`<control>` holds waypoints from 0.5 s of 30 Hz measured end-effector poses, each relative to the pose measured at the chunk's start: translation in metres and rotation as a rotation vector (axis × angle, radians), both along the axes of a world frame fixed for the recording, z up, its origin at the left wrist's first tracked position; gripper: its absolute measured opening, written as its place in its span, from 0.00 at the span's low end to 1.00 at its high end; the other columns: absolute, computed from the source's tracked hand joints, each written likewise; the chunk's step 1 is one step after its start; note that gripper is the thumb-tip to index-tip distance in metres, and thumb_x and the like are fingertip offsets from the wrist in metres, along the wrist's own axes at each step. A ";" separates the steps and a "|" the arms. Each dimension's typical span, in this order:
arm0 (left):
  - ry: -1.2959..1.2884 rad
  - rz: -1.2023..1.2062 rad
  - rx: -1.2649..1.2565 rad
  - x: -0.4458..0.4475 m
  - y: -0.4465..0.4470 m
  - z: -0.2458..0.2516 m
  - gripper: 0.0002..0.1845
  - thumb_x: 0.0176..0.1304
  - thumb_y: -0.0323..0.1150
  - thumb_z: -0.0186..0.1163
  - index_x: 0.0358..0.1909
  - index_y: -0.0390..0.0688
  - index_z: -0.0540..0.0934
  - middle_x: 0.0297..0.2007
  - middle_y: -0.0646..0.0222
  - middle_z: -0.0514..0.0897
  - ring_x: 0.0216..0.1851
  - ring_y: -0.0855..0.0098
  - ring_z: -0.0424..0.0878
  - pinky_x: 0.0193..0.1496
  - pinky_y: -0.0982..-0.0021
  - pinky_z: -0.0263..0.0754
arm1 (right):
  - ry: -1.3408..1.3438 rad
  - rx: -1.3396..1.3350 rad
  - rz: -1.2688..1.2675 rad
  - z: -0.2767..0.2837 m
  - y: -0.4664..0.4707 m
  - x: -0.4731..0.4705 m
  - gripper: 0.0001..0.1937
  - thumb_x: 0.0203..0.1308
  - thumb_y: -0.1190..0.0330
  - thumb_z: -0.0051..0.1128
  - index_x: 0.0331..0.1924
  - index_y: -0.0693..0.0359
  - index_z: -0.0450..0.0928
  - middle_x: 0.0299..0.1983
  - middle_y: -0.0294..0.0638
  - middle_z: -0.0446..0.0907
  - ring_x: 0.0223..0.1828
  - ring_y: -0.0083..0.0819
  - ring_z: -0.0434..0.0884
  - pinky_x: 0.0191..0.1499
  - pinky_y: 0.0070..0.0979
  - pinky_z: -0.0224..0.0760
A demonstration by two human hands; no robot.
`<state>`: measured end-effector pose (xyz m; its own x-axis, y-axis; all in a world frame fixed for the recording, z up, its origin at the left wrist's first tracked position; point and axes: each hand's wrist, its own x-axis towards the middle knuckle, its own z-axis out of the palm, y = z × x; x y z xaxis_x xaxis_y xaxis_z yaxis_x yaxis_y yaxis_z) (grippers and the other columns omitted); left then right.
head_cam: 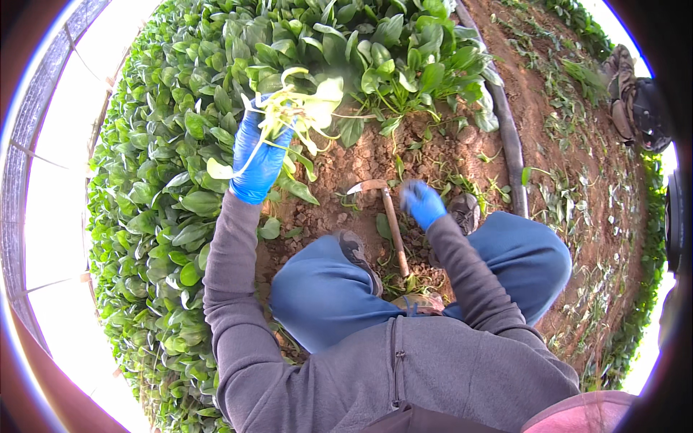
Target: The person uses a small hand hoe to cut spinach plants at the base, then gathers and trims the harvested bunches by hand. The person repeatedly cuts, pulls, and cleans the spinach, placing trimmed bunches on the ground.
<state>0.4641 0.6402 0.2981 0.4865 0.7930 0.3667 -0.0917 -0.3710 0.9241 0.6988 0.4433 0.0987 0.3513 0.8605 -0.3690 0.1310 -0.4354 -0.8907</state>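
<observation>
My left hand (259, 157), in a blue glove, is raised over the edge of the leafy bed and grips a bunch of spinach-like greens (292, 111). Pale stems and cut ends of the bunch face me, and some leaves hang down past the fingers. A short-handled sickle (394, 230) lies on the soil between my feet, its curved blade pointing left. Just right of the blade is my right hand (425, 207), also blue-gloved. Motion blurs its curled fingers, so whether they hold anything is unclear.
Dense leafy greens (178, 216) fill the left and far side. A dark hose or pipe (509, 140) runs along the bed's right edge. Beyond it, scattered leaves cover a strip of soil (574, 162). Part of another person (641, 113) shows at far right. My shoes (360, 257) flank the sickle.
</observation>
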 end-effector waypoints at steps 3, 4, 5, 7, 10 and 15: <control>0.150 0.069 0.062 0.011 -0.039 0.020 0.23 0.63 0.19 0.59 0.61 0.38 0.70 0.53 0.64 0.79 0.52 0.74 0.78 0.56 0.74 0.73 | 0.290 0.652 0.053 0.120 0.006 0.023 0.14 0.65 0.67 0.56 0.52 0.63 0.76 0.40 0.38 0.81 0.43 0.20 0.77 0.47 0.22 0.73; 0.202 0.059 0.184 0.013 -0.052 0.026 0.24 0.64 0.20 0.59 0.62 0.36 0.68 0.53 0.64 0.80 0.51 0.74 0.78 0.56 0.74 0.73 | 0.200 0.693 0.074 0.158 0.004 0.027 0.16 0.65 0.66 0.57 0.53 0.64 0.75 0.42 0.39 0.81 0.43 0.21 0.78 0.48 0.23 0.73; 0.203 0.045 0.166 0.016 -0.065 0.031 0.24 0.64 0.21 0.59 0.62 0.36 0.68 0.52 0.64 0.80 0.51 0.74 0.79 0.56 0.74 0.73 | 0.115 0.767 0.138 0.193 -0.001 0.028 0.18 0.65 0.64 0.58 0.55 0.64 0.75 0.43 0.40 0.81 0.44 0.23 0.79 0.49 0.23 0.73; 0.159 -0.007 0.140 0.022 -0.087 0.040 0.24 0.64 0.22 0.60 0.61 0.35 0.68 0.51 0.63 0.81 0.50 0.74 0.79 0.55 0.74 0.73 | -0.015 0.782 0.310 0.249 -0.018 0.033 0.19 0.67 0.67 0.56 0.59 0.64 0.72 0.51 0.39 0.78 0.50 0.25 0.77 0.55 0.26 0.72; 0.383 0.117 0.344 0.030 -0.115 0.049 0.24 0.64 0.24 0.61 0.60 0.32 0.68 0.50 0.61 0.81 0.49 0.74 0.80 0.53 0.74 0.74 | -0.564 0.954 0.366 0.287 -0.024 0.027 0.22 0.61 0.65 0.63 0.57 0.64 0.75 0.49 0.45 0.81 0.48 0.32 0.81 0.53 0.26 0.74; 0.591 0.281 0.540 0.035 -0.149 0.057 0.24 0.59 0.27 0.66 0.56 0.33 0.71 0.45 0.55 0.83 0.46 0.62 0.83 0.50 0.70 0.76 | -1.053 0.913 0.428 0.286 -0.025 0.021 0.12 0.57 0.66 0.65 0.43 0.62 0.82 0.34 0.44 0.83 0.36 0.38 0.84 0.38 0.29 0.78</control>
<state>0.4989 0.4910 0.3552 0.5279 0.7022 0.4777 0.5121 -0.7119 0.4806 0.7200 0.4182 0.3850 -0.2298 0.7560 0.6129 0.8561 0.4566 -0.2421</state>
